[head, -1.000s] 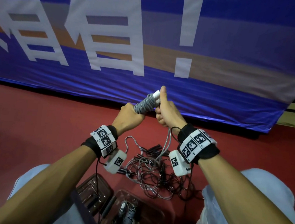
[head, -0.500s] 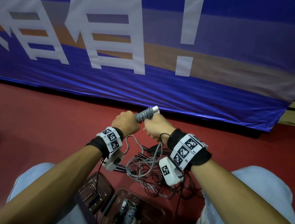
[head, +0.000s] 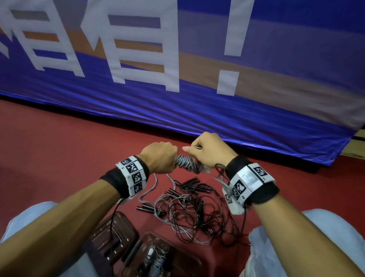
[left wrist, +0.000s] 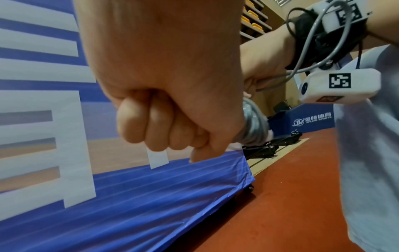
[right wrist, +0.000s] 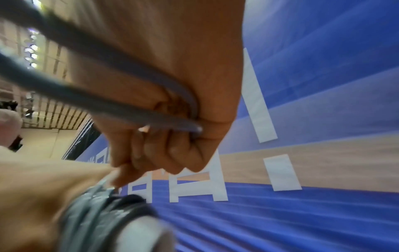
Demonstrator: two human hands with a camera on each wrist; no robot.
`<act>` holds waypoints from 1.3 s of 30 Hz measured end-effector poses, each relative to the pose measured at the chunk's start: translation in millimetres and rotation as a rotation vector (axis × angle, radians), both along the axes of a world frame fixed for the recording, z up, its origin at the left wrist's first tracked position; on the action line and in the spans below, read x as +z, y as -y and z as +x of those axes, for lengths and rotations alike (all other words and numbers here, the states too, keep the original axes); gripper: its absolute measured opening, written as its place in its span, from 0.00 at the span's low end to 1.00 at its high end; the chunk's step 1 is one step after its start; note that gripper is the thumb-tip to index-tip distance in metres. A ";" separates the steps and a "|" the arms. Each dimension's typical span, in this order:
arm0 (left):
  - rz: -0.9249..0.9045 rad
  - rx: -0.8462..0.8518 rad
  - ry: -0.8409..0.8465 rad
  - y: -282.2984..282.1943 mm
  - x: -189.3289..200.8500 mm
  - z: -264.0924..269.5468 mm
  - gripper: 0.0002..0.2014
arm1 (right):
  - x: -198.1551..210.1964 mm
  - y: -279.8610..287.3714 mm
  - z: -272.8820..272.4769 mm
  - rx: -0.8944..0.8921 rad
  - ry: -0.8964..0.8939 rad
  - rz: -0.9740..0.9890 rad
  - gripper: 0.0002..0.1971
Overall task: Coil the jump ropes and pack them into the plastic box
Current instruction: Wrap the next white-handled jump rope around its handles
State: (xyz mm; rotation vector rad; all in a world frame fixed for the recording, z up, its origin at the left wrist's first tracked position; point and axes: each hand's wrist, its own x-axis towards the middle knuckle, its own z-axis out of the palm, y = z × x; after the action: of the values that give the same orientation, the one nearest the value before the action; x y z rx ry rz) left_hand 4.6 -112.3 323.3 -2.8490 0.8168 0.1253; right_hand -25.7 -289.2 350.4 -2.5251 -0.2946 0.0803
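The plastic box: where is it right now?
In the head view the plastic box sits open on the red floor at bottom centre, between the person's knees, just nearer than the tangled ropes.

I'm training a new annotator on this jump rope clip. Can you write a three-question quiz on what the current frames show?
1. True or false: the left hand hangs idle, holding nothing.
2. What does the right hand pinch? A) a black handle B) the grey rope's free cord C) the blue banner
3. Fill in: the tangled ropes not yet coiled lie on the red ____.

Key:
1. False; it grips the grey coiled bundle.
2. B
3. floor, beyond the plastic box.
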 end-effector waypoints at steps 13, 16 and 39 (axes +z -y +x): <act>-0.165 -0.383 0.289 -30.5 53.4 -14.6 0.10 | 14.2 0.8 -3.8 0.170 -0.002 0.454 0.44; -0.423 -0.343 0.309 -30.2 55.3 -14.7 0.11 | 11.5 -11.4 -2.4 0.084 -0.032 0.624 0.56; -0.382 0.251 0.065 -0.4 30.9 5.8 0.10 | -24.5 -68.8 -13.9 -0.167 -0.122 0.362 0.20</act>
State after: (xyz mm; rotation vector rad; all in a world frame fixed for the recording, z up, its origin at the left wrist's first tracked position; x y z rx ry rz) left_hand 10.4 -111.9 354.2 -3.2852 0.5116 -0.1027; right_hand -39.6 -220.4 325.9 -2.1647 -0.0423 0.1047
